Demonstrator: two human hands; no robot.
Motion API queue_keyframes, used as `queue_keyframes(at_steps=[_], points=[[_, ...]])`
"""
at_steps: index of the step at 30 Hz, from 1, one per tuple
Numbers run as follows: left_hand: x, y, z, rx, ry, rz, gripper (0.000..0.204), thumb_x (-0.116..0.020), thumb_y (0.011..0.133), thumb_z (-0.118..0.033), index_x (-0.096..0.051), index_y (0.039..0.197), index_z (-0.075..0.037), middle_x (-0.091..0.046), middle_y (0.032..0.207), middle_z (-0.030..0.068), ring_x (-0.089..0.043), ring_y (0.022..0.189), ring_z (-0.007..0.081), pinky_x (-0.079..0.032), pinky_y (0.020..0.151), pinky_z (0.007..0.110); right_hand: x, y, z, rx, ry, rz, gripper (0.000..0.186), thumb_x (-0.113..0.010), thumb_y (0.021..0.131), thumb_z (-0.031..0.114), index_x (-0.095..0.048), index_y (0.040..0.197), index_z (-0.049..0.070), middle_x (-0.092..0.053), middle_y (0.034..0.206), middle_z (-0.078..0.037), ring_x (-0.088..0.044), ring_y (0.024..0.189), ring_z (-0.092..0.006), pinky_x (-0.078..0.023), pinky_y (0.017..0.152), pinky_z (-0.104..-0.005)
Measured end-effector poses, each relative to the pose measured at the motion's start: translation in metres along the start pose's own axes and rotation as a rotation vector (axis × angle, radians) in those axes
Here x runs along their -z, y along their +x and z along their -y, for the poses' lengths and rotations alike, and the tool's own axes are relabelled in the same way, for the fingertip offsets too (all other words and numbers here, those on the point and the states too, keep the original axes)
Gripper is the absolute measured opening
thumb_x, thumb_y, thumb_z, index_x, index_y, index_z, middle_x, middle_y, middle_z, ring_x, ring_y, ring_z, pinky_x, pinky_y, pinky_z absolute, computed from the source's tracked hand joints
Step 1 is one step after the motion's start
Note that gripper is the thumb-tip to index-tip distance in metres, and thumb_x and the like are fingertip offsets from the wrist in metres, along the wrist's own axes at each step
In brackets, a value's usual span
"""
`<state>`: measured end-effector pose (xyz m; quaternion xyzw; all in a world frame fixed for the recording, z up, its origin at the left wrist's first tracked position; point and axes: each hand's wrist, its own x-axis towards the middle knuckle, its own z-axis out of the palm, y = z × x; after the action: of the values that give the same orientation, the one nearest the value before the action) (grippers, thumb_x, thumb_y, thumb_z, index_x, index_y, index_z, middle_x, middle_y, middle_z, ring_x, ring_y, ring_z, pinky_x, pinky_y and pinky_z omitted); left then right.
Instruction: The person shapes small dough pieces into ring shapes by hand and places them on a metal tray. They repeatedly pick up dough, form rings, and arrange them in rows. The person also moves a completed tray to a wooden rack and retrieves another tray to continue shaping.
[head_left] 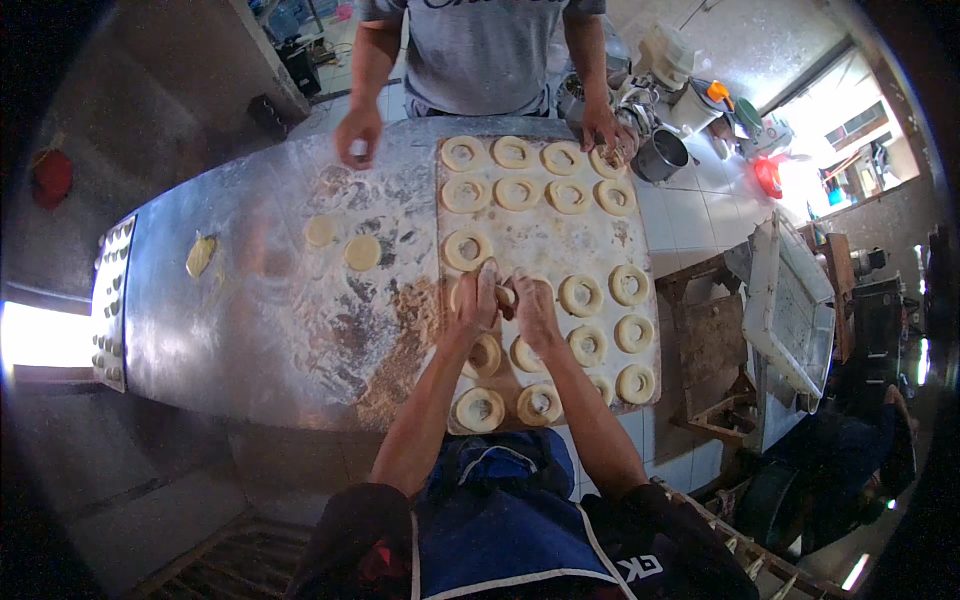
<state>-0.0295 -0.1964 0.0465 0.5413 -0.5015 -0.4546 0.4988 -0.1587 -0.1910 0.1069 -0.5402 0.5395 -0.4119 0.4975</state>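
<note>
Flour whitened the metal table (260, 310) left of our pale board (600, 240). From the head view we saw dark lettering, partly cut off, on a co-worker's grey shirt (470, 60) beyond the board, and white letters on our dark clothing (640, 569) on its near side. A metal pot (662, 157) stood off the board's far right corner, a white crate (760, 295) to its right. Over the board's left half, our left hand (482, 298) and right hand (537, 310) had fingers clamped on a dough piece (506, 296); our forearms (430, 400) partly hid dough rings (517, 352).
</note>
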Motion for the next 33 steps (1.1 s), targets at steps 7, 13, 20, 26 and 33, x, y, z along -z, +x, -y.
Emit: queue_keyframes(at_steps=[7, 13, 20, 26, 33], points=[[-0.049, 0.105, -0.018, 0.143, 0.447, -0.066, 0.034, -0.048, 0.096, -0.027, -0.062, 0.104, 0.003, -0.065, 0.092, 0.0244, -0.064, 0.094, 0.0390, -0.051, 0.080, 0.043, 0.058, 0.069, -0.010, 0.115, -0.393, -0.091, 0.038, -0.075, 0.076, 0.021, -0.061, 0.102, -0.003, -0.066, 0.082, -0.016, -0.063, 0.071, -0.0265, -0.050, 0.068, -0.0395], [-0.001, 0.093, 0.015, -0.115, 1.083, -0.296, 0.027, -0.061, 0.079, -0.017, -0.059, 0.102, -0.002, -0.064, 0.091, 0.0200, -0.061, 0.091, 0.0403, -0.047, 0.077, 0.056, 0.077, 0.036, -0.035, 0.111, -0.641, -0.222, 0.059, -0.072, 0.079, 0.021, -0.049, 0.129, 0.000, -0.062, 0.094, -0.019, -0.061, 0.088, -0.0356, -0.050, 0.078, -0.0442], [0.154, 0.054, 0.042, 0.123, 1.277, -0.396, 0.053, -0.065, 0.083, -0.013, -0.049, 0.133, -0.007, -0.051, 0.128, 0.0234, -0.043, 0.124, 0.0421, -0.031, 0.104, 0.058, 0.059, -0.048, -0.026, 0.004, -0.347, -0.047, 0.041, -0.066, 0.083, 0.015, -0.057, 0.121, 0.002, -0.059, 0.087, -0.013, -0.059, 0.076, -0.0258, -0.049, 0.071, -0.0369], [0.190, 0.062, 0.029, -0.201, 1.282, -0.342, 0.048, -0.072, 0.079, -0.020, -0.055, 0.122, -0.007, -0.050, 0.131, 0.0202, -0.043, 0.125, 0.0412, -0.032, 0.104, 0.057, -0.019, -0.042, 0.002, 0.242, -0.351, 0.104, 0.034, -0.066, 0.084, 0.012, -0.058, 0.116, 0.005, -0.061, 0.087, -0.012, -0.060, 0.076, -0.0265, -0.049, 0.069, -0.0379], [0.212, 0.046, 0.015, -0.146, 0.959, 0.022, 0.031, -0.075, 0.075, -0.012, -0.063, 0.102, -0.005, -0.063, 0.092, 0.0117, -0.062, 0.085, 0.0327, -0.049, 0.073, 0.046, -0.106, -0.039, 0.012, 0.279, -0.309, 0.203, 0.034, -0.065, 0.087, 0.014, -0.058, 0.118, 0.002, -0.064, 0.088, -0.013, -0.063, 0.078, -0.0253, -0.050, 0.068, -0.0371]])
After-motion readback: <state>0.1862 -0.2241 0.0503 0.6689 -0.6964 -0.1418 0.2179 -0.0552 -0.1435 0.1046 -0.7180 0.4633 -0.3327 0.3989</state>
